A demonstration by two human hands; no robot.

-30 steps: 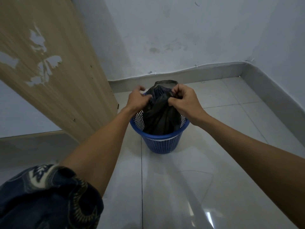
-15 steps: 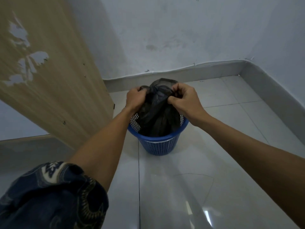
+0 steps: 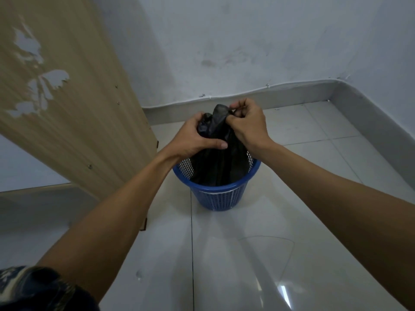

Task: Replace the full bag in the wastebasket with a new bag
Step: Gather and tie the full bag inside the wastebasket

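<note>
A blue mesh wastebasket (image 3: 221, 198) stands on the tiled floor in the middle of the head view. A black plastic bag (image 3: 221, 162) rises out of it, its mouth gathered into a neck above the rim. My left hand (image 3: 194, 136) grips the bag's neck from the left, thumb lying across the front. My right hand (image 3: 248, 122) pinches the bunched top of the bag from the right, just above the left hand. The bag's lower part is hidden inside the basket.
A worn wooden panel (image 3: 74, 104) leans in at the left, close to the basket. White walls with a grey skirting (image 3: 292, 90) meet in a corner behind. Glossy floor tiles (image 3: 258, 254) stretch toward me and to the right.
Both hands have drawn together and risen, gathering the bag's open mouth into a tight neck. My left thumb now wraps across the front of the bag.
</note>
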